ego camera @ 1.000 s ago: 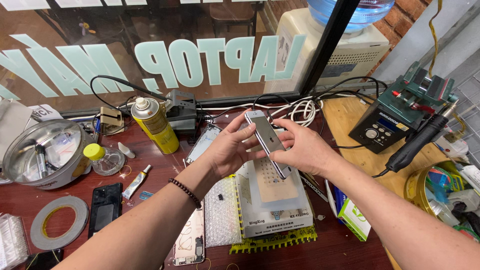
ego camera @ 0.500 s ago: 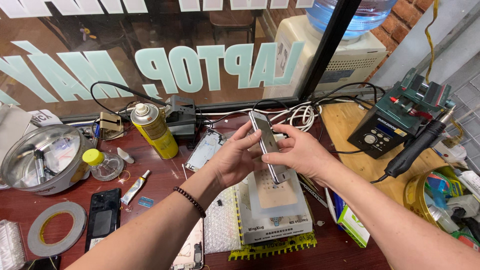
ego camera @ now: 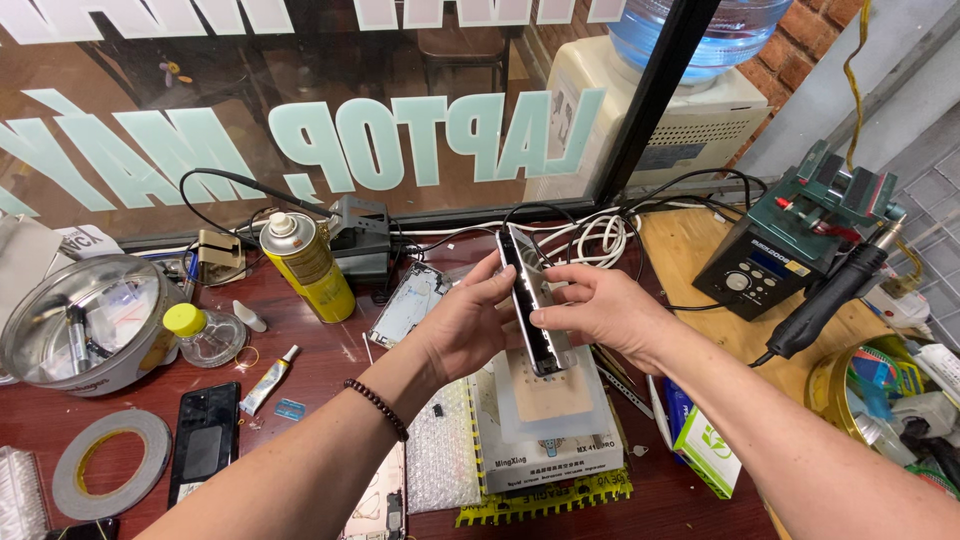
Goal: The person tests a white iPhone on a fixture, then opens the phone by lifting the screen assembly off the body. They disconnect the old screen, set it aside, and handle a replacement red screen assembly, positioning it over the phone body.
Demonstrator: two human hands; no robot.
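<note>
Both my hands hold a slim silver phone [ego camera: 530, 300] edge-on above the workbench. My left hand [ego camera: 465, 325] grips its left side, fingers curled round the upper edge. My right hand [ego camera: 595, 310] pinches its right side, fingertips on the middle. Directly below sits a grey box-shaped heating pad unit [ego camera: 545, 430] with a tan pad on top. The phone's lower end hangs just above that pad.
A yellow spray can [ego camera: 305, 265], a small yellow-capped bottle [ego camera: 200, 335], a metal bowl [ego camera: 75, 320], a tape roll [ego camera: 110, 465] and a black phone [ego camera: 205, 440] lie at left. A green soldering station [ego camera: 790, 250] with a black hot-air handle [ego camera: 830, 300] stands at right. A phone frame [ego camera: 410, 305] lies behind my left hand.
The phone has turned from showing its flat face to standing edge-on between my hands. Both hands shifted slightly with it; the view has tilted a little.
</note>
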